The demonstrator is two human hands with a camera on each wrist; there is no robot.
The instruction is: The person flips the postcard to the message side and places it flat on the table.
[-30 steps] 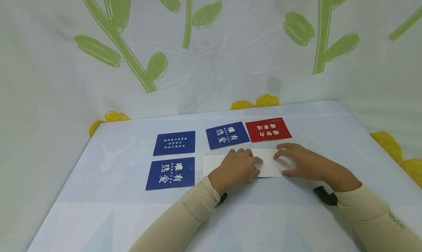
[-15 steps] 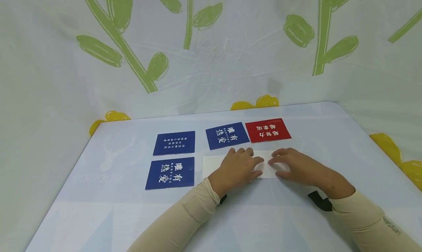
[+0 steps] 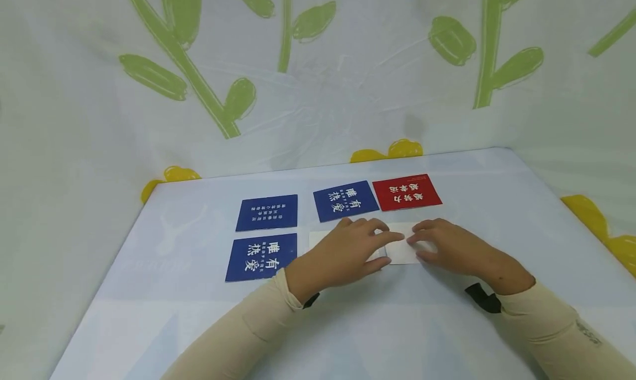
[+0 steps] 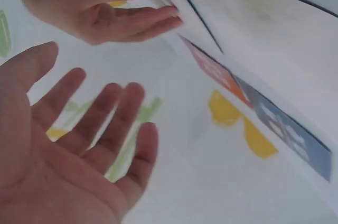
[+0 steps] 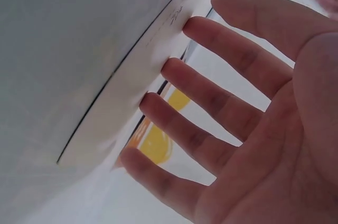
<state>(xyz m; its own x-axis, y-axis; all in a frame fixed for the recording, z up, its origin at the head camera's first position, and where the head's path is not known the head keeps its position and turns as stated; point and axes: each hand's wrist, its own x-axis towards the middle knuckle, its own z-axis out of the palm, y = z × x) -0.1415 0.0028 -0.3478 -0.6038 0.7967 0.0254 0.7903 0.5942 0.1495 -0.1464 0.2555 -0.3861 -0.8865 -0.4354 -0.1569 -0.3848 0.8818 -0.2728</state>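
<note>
Two white cards lie side by side in the head view, the left one (image 3: pixel 318 238) mostly covered by my left hand (image 3: pixel 343 256) and the right one (image 3: pixel 399 253) between both hands. My left hand hovers over them with fingers spread and relaxed, holding nothing; in the left wrist view its palm shows bare. Relaxed fingers of my right hand (image 3: pixel 454 248) reach over the right card's far side. In the right wrist view those fingertips (image 5: pixel 171 65) rest on the white card (image 5: pixel 105 113), which bears small print near one end.
Behind the white cards lie a blue card (image 3: pixel 345 200) and a red card (image 3: pixel 407 192) with white characters. Two more blue cards (image 3: pixel 266 212) (image 3: pixel 260 257) lie to the left. A patterned white curtain (image 3: pixel 338 93) rises behind the table (image 3: pixel 174 291).
My left hand has lifted off the white cards and shifted slightly left, its fingers straighter. My right hand first moved left across the right card, then stayed about there.
</note>
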